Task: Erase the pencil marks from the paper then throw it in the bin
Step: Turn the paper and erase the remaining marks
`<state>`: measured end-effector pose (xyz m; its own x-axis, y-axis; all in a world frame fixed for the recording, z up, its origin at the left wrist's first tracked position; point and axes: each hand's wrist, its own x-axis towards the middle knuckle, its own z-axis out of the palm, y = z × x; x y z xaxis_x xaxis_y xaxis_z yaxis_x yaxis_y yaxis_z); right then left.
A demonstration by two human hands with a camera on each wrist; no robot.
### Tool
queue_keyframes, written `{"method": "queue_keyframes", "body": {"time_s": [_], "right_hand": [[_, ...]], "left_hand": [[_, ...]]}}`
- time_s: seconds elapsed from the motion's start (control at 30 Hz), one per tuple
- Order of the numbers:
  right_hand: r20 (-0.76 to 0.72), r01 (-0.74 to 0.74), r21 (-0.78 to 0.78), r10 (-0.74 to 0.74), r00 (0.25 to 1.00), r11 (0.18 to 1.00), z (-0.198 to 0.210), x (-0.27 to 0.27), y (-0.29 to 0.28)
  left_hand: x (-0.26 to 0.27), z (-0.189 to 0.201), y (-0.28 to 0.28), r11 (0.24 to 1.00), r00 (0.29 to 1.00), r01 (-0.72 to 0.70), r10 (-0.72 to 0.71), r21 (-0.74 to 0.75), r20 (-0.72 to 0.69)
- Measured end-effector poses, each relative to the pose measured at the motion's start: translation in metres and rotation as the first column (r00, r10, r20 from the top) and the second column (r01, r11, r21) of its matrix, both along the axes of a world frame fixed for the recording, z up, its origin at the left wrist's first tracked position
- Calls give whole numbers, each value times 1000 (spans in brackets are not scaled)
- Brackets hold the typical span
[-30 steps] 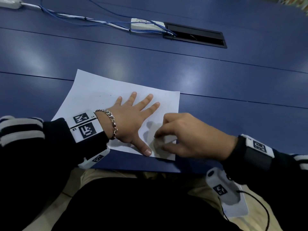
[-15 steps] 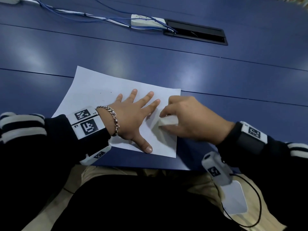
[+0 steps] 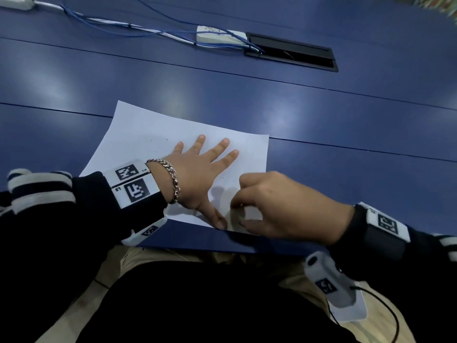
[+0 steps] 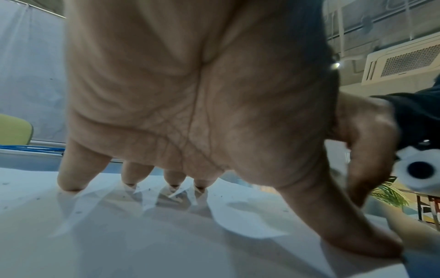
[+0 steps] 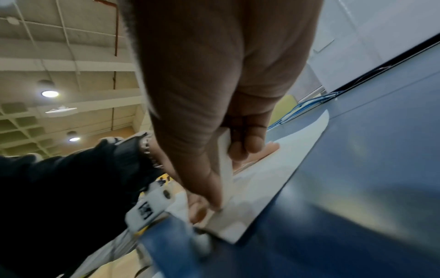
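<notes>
A white sheet of paper (image 3: 148,137) lies on the blue table (image 3: 321,115) near its front edge. My left hand (image 3: 200,174) presses flat on the sheet with fingers spread; the left wrist view shows the fingertips (image 4: 71,180) and thumb down on the paper (image 4: 119,235). My right hand (image 3: 279,206) pinches a white eraser (image 3: 249,212) between thumb and fingers at the paper's near right corner, beside my left thumb. In the right wrist view the eraser (image 5: 226,169) stands on edge against the paper (image 5: 273,173). Small dark crumbs dot the sheet. No bin is in view.
At the back of the table lie a white power strip (image 3: 220,37) with blue and white cables (image 3: 111,27), and a black cable hatch (image 3: 291,54). My lap is just below the table's front edge.
My right hand with the eraser has moved back from the paper's right edge toward the near right corner, as in a rubbing stroke. My left hand stays flat on the sheet.
</notes>
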<state>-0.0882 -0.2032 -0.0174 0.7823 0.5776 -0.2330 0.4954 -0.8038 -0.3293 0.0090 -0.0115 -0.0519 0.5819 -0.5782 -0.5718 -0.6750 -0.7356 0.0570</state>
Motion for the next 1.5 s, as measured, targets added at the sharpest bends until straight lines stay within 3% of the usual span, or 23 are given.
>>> {"method": "queue_keyframes", "body": {"time_s": [0.1,0.2,0.33,0.57,0.77,0.97,1.17,1.33,1.5], "right_hand": [[109,151,26,-153,982,988,-1,20,-11],[186,340,118,-357,916,933,1,31,-34],[125,383,49,-386,914,923,-2,18,-45],[44,309,13,-310,950,951,-2,-14,-40],[21,317,21,-318,948,948,6,1,-29],[93,293,47,-296,950,955,-2,22,-9],[-48,14,-37,-15,999,999,2,5,-3],[117,225,25,-227,967,974,2,29,-14],[-27,3,-17,-4,1000,1000,1,-1,3]], "left_hand": [[-1,3,-2,1000,1000,-1,1,7,-11],[-2,6,-2,1000,1000,-2,2,15,-8],[-6,8,0,1000,1000,8,-8,16,2],[-27,14,5,990,984,105,-90,-91,152],[-18,4,5,998,999,45,-44,-36,16],[-14,2,4,999,1000,24,-24,-23,2],[-16,2,4,999,1000,25,-25,-28,2],[-16,3,3,1000,1000,29,-29,6,3],[-16,4,2,1000,1000,29,-29,8,6]]}}
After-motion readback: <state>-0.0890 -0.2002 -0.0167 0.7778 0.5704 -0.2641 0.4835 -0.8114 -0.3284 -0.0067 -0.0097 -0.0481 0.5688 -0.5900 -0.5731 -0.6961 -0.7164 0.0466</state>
